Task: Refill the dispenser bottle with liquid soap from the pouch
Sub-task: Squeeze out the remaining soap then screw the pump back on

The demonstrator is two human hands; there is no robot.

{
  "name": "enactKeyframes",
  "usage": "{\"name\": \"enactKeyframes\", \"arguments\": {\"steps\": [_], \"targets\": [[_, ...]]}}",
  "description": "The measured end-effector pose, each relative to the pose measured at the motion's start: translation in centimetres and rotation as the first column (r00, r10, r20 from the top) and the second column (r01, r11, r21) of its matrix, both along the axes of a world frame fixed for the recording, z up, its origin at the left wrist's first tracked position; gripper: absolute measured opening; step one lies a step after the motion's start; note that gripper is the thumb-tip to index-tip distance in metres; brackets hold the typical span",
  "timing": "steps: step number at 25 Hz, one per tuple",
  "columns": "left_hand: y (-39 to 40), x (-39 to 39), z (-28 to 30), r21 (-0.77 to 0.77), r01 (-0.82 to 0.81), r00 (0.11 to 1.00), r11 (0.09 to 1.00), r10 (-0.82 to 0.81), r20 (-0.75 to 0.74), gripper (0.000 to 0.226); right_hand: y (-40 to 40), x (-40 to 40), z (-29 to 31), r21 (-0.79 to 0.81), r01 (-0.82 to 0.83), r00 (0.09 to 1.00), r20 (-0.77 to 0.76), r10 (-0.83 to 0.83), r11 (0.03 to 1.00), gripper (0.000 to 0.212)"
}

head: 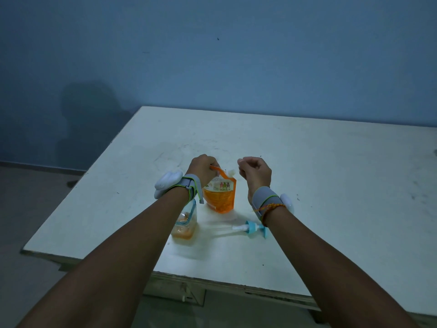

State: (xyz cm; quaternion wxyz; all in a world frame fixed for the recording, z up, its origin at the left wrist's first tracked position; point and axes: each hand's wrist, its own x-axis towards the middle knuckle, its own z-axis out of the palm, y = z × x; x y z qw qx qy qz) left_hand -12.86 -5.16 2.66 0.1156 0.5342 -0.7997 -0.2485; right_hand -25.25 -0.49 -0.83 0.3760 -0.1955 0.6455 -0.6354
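An orange soap pouch (221, 194) stands upright on the white table (307, 185), its white spout at the top right. My left hand (203, 168) pinches the pouch's top left corner. My right hand (255, 171) hovers just right of the spout with fingers curled; something small and white may be pinched at its fingertips. A clear square dispenser bottle (186, 222) with a little orange liquid stands uncapped beside my left forearm, partly hidden by it. Its blue and white pump head (250, 229) lies on its side on the table under my right wrist.
Both wrists wear grey straps with white devices. The table's near edge (212, 280) runs below my forearms and its left edge drops to the floor. A blue wall stands behind the table.
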Motion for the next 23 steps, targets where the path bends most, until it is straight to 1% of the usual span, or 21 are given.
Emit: {"name": "enactKeyframes", "arguments": {"steps": [4, 8, 12, 15, 17, 18, 20, 21, 23], "targets": [[0.2, -0.2, 0.0, 0.013, -0.006, 1.0, 1.0, 0.006, -0.003, 0.021, 1.3, -0.1, -0.3, 0.063, -0.047, 0.99, -0.131, 0.055, 0.997, 0.023], [0.1, -0.3, 0.1, -0.018, 0.002, 1.0, 1.0, -0.001, 0.022, 0.023, 1.6, 0.1, -0.2, 0.029, -0.114, 0.98, -0.158, 0.118, 0.993, 0.014], [0.1, -0.6, -0.2, -0.029, -0.015, 1.0, 0.999, 0.016, 0.025, 0.022, 1.7, 0.2, 0.0, 0.104, -0.204, 0.926, -0.302, 0.226, 0.974, 0.028], [-0.1, -0.7, -0.6, 0.026, -0.019, 0.999, 0.999, 0.02, -0.026, 0.02, 1.6, 0.1, 0.1, 0.141, -0.192, 0.896, -0.378, 0.232, 0.971, 0.022], [0.0, -0.8, -0.9, 0.06, 0.006, 1.0, 0.998, -0.005, -0.02, 0.024, 1.1, -0.1, 0.0, 0.204, -0.182, 0.873, -0.416, 0.254, 0.962, 0.015], [0.1, -0.9, -1.2, 0.064, 0.016, 1.0, 0.998, -0.015, -0.011, 0.028, 1.0, -0.1, 0.0, 0.249, -0.175, 0.853, -0.444, 0.273, 0.952, 0.023], [0.2, -1.0, -1.5, 0.066, -0.006, 0.998, 0.998, 0.01, -0.062, 0.03, 0.9, 0.1, 0.0, 0.335, -0.162, 0.804, -0.501, 0.321, 0.928, 0.043], [0.2, -1.1, -1.6, 0.072, -0.021, 0.995, 0.997, 0.027, -0.092, 0.029, 1.0, 0.2, 0.0, 0.347, -0.16, 0.785, -0.522, 0.332, 0.924, 0.044], [0.1, -1.3, -1.5, 0.094, -0.042, 0.992, 0.995, 0.053, -0.114, 0.027, 1.2, 0.1, -0.1, 0.3, -0.189, 0.778, -0.536, 0.329, 0.935, 0.038]]}}
